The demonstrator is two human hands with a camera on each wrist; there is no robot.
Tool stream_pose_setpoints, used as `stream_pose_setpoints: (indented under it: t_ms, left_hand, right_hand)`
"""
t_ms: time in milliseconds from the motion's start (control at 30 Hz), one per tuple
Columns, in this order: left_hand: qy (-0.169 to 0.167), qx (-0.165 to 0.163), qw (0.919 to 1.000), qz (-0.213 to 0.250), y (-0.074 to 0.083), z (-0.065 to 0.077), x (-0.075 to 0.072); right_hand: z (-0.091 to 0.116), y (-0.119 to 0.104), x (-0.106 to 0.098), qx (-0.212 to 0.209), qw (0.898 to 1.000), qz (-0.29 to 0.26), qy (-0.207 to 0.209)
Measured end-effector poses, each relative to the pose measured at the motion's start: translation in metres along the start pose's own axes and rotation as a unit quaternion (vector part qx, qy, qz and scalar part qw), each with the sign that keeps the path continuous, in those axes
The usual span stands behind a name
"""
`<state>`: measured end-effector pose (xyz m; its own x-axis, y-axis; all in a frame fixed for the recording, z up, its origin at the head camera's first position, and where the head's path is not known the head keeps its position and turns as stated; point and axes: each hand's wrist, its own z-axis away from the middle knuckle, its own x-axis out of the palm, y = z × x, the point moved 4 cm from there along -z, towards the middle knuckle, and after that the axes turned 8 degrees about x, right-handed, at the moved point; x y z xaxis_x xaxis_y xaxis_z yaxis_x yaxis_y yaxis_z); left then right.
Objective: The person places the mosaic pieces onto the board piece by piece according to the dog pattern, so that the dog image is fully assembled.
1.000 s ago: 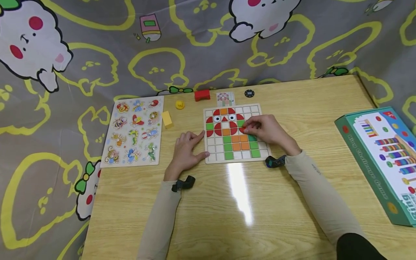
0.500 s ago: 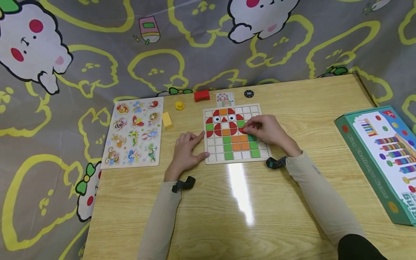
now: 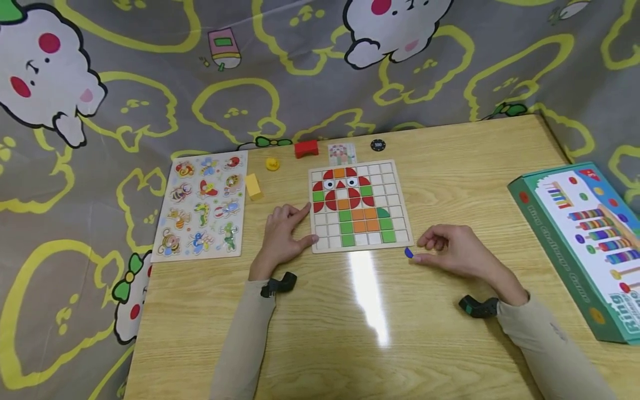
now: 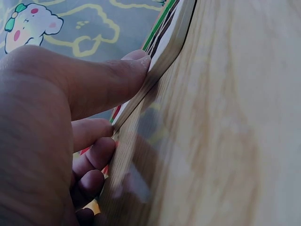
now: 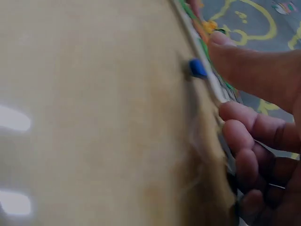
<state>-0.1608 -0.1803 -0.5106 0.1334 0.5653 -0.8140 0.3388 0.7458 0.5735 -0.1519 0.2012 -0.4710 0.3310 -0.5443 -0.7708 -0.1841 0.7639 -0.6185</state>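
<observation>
A wooden grid board (image 3: 407, 219) lies on the table, with red, green, orange and white tiles forming a picture. My left hand (image 3: 282, 236) rests at its left edge; thumb and index fingertips touch the rim, as the left wrist view also shows with the thumb (image 4: 127, 75) against the board's edge (image 4: 169, 52). Off the board's front right corner, my right hand (image 3: 457, 250) hovers with loosely bent fingers. A small blue half-round piece (image 3: 409, 253) is just beyond the thumb tip; in the right wrist view the blue piece (image 5: 197, 68) appears apart from the fingers.
An insect picture board (image 3: 200, 208) lies left. Behind are a yellow block (image 3: 254, 187), yellow duck-like toy (image 3: 272, 164), red block (image 3: 306, 149), pattern card (image 3: 342, 154) and black "100" chip (image 3: 378, 145). A green game box (image 3: 560, 261) stands right. Patterned cloth hangs behind.
My right hand has left the red piece on the grid and moved right and toward me. The blue piece now shows near its thumb. My left hand has stayed at the board's edge.
</observation>
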Motion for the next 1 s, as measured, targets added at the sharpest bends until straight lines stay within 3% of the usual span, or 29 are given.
stream_pose_setpoints:
  t_ms: [200,500,800,1000]
  left_hand:
    - [0.003,0.002,1.0,0.0,-0.003,0.0,0.0]
    - [0.008,0.003,1.0,0.004,-0.001,-0.001,-0.001]
    - [0.004,0.0,1.0,0.0,-0.002,0.001,-0.001]
    - [-0.003,0.0,1.0,-0.002,-0.003,0.001,0.002]
  right_hand:
    - [0.011,-0.008,0.011,-0.004,0.999,0.032,0.037]
    - [0.011,-0.012,0.014,-0.026,0.997,0.025,0.061]
    - [0.012,-0.01,0.016,-0.04,0.998,0.007,0.053]
    - [0.01,-0.008,0.003,-0.051,0.999,0.003,0.014]
